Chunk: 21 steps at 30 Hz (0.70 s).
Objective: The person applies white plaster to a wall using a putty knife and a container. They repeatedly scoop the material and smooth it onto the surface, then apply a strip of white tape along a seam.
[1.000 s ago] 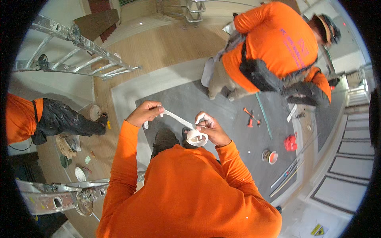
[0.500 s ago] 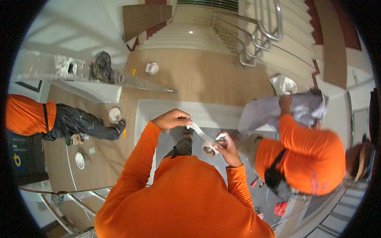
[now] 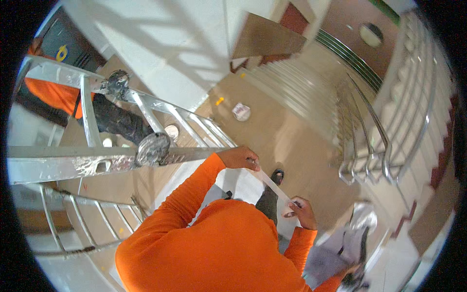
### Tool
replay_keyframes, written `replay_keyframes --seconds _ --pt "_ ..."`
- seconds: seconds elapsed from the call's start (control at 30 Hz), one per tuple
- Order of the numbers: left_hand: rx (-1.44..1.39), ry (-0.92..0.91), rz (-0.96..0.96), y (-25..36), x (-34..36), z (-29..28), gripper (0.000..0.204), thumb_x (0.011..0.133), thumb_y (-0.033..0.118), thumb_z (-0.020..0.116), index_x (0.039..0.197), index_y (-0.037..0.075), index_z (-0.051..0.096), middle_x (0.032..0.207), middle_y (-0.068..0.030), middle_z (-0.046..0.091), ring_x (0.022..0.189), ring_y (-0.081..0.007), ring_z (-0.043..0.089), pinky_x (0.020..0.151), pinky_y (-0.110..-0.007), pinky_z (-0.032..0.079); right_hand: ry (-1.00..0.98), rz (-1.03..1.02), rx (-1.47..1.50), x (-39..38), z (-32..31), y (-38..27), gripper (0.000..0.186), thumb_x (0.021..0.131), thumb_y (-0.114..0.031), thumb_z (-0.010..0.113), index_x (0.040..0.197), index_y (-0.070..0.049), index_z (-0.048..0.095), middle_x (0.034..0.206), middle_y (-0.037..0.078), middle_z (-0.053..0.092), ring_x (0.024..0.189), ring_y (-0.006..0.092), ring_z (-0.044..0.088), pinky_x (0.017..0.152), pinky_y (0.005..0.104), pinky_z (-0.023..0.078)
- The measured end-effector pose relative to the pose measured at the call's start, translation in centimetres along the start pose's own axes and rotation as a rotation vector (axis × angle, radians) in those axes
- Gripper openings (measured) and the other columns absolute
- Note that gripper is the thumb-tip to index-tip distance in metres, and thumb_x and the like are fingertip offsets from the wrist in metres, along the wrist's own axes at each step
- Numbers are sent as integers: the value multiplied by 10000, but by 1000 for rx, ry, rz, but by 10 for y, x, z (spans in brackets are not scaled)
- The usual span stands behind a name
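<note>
A pale strip of tape (image 3: 274, 186) is stretched slantwise between my two hands. The fingers of my left hand (image 3: 239, 158) pinch its upper end, close beside the rail of a metal ladder (image 3: 189, 155). My right hand (image 3: 302, 212) is lower and to the right, closed on the tape roll (image 3: 289, 208), which its fingers partly cover. Below the tape, my dark trouser leg (image 3: 267, 202) and a sandalled foot (image 3: 278, 176) show on the wood-look floor.
Paint-spattered ladder rails run along the left, with another ladder (image 3: 99, 219) below. A person in orange (image 3: 53, 97) stands behind them. Stairs with a metal railing (image 3: 384, 151) rise at right. A white tub (image 3: 241, 111) stands ahead. Lower right are a grey sheet (image 3: 323, 255) and another orange sleeve (image 3: 333, 283).
My view and body have turned left, bringing the ladder close beside my left arm. The tape between my hands is now longer and straighter. My right hand has moved farther from the left.
</note>
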<state>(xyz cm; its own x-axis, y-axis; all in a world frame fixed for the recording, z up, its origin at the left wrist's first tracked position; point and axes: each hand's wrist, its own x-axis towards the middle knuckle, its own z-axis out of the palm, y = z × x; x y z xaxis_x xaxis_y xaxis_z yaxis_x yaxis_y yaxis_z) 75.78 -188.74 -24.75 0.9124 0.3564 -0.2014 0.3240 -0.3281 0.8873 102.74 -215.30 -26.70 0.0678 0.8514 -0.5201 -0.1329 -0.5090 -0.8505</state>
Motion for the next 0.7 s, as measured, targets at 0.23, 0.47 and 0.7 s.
replay_keyframes --seconds 0.23,0.47,0.7 --pt "46 366 -165 -36 59 -64 372 885 400 702 931 31 725 890 -162 698 871 -293 662 799 -409 490 -102 23 -329 174 -126 -93 168 929 -138 679 901 23 639 766 68 637 661 152 653 614 325 612" --pt "-174 672 -466 -60 76 -97 244 863 265 760 961 42 753 829 -112 728 734 -181 668 677 -344 529 -429 -75 -651 336 -155 -222 197 915 -134 708 849 41 645 747 74 643 659 126 658 623 285 603" --pt "-562 1046 -477 -143 81 -175 194 870 183 768 968 16 768 806 -47 724 698 -117 632 637 -286 533 -679 78 -582 479 -101 -309 203 924 -166 705 863 23 663 735 48 646 680 107 643 636 275 580"
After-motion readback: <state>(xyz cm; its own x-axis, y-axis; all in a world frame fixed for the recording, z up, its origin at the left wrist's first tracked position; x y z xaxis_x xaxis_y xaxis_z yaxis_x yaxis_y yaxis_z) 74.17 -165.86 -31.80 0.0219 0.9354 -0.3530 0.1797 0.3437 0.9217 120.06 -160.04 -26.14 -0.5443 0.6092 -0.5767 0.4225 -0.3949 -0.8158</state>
